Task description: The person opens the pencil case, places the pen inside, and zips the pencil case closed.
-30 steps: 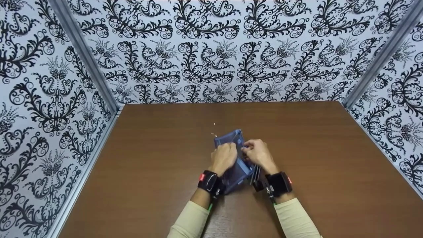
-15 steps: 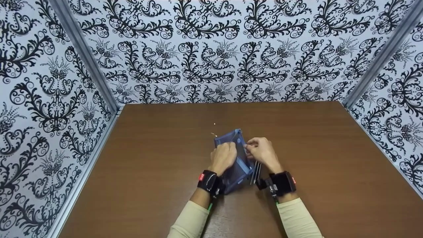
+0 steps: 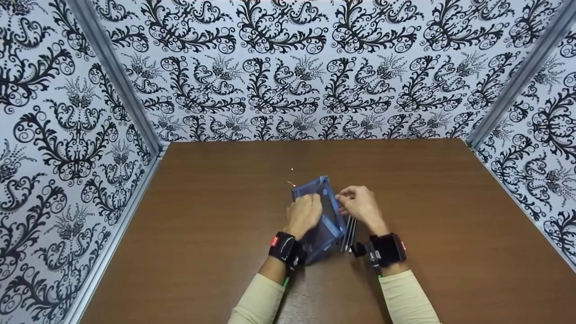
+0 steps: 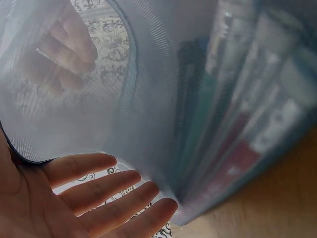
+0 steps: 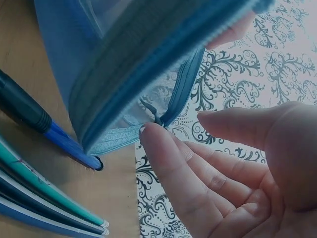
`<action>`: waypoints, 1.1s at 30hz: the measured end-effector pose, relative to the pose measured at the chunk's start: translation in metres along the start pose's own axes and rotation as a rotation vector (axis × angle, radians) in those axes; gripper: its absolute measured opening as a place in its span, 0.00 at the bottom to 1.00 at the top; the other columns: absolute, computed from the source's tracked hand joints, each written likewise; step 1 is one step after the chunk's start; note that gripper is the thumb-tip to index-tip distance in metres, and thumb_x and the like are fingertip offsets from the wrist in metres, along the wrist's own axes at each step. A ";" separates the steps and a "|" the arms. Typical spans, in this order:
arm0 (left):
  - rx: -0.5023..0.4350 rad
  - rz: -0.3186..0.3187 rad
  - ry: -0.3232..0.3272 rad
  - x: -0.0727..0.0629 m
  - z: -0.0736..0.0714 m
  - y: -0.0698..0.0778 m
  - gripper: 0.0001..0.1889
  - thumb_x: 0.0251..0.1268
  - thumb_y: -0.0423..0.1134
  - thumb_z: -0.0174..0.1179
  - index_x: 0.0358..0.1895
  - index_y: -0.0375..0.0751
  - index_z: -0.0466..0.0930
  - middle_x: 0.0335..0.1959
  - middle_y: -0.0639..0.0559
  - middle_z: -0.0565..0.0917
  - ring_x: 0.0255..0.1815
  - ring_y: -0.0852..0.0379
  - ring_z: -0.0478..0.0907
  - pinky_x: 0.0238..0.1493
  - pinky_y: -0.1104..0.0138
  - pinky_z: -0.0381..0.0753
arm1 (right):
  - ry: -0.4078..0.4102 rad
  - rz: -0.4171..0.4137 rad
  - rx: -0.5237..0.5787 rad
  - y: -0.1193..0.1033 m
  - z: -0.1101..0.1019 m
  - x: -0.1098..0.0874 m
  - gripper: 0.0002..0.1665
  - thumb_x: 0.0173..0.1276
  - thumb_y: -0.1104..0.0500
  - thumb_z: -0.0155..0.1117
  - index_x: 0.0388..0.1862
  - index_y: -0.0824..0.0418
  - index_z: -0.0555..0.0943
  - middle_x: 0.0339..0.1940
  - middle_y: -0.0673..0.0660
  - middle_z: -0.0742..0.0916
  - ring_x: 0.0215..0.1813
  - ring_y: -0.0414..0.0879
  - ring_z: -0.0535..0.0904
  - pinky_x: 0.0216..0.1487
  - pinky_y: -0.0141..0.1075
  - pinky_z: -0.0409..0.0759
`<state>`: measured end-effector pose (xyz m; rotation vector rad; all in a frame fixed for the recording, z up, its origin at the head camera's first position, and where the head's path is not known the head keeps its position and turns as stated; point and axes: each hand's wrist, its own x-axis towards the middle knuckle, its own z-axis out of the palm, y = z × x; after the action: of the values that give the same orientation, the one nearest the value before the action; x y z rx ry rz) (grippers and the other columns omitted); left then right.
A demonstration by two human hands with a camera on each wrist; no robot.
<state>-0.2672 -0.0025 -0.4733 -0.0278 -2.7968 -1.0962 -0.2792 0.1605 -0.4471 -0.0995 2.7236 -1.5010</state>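
Note:
A blue mesh zip pouch (image 3: 320,245) stands tilted on the table, its zipped mouth gaping toward the right. My left hand (image 3: 305,215) grips the pouch from above; in the left wrist view its fingers (image 4: 119,191) lie along the mesh edge, thumb hidden. My right hand (image 3: 360,207) is just right of the mouth, holding nothing. In the right wrist view its index fingertip is right at the zipper pull (image 5: 157,119), with thumb and index apart. Several pencils (image 5: 49,198) and a blue pen (image 5: 64,141) with a black end lie beside the pouch.
The brown tabletop (image 3: 202,225) runs back to patterned walls (image 3: 288,90). Small pale specks (image 3: 291,183) lie behind the pouch. Red, white and green sticks (image 4: 237,124) show blurred through the mesh in the left wrist view.
My right hand has drawn back to the right from the pouch's mouth, and more of the pencils shows. The left hand and pouch stay nearly still.

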 end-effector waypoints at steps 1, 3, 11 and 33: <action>-0.001 -0.002 -0.001 0.000 0.000 0.000 0.26 0.75 0.50 0.33 0.25 0.45 0.78 0.39 0.44 0.87 0.42 0.42 0.85 0.41 0.49 0.78 | -0.002 0.000 0.000 0.000 0.000 0.000 0.14 0.68 0.63 0.64 0.47 0.73 0.81 0.39 0.71 0.88 0.31 0.55 0.89 0.34 0.43 0.86; -0.001 -0.002 -0.002 0.000 0.000 0.000 0.26 0.76 0.50 0.33 0.25 0.45 0.77 0.39 0.44 0.87 0.42 0.42 0.85 0.41 0.49 0.78 | -0.005 -0.002 0.001 0.000 0.000 0.000 0.14 0.68 0.64 0.65 0.47 0.73 0.81 0.39 0.71 0.88 0.32 0.55 0.89 0.34 0.43 0.86; 0.008 -0.003 -0.006 0.001 0.000 0.001 0.26 0.76 0.50 0.33 0.25 0.45 0.77 0.41 0.44 0.87 0.43 0.42 0.85 0.42 0.48 0.78 | -0.020 -0.019 -0.015 0.001 0.000 0.001 0.14 0.68 0.63 0.65 0.48 0.73 0.81 0.38 0.69 0.88 0.32 0.57 0.88 0.35 0.44 0.86; -0.024 -0.009 -0.017 0.000 0.000 0.000 0.25 0.76 0.50 0.33 0.21 0.48 0.72 0.34 0.46 0.85 0.36 0.46 0.83 0.41 0.51 0.77 | -0.074 0.136 -0.119 0.019 -0.021 0.005 0.12 0.67 0.64 0.64 0.43 0.74 0.79 0.35 0.69 0.88 0.29 0.54 0.88 0.32 0.39 0.85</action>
<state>-0.2671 -0.0026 -0.4736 -0.0268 -2.8016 -1.1368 -0.2865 0.1874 -0.4517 0.0266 2.6991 -1.2746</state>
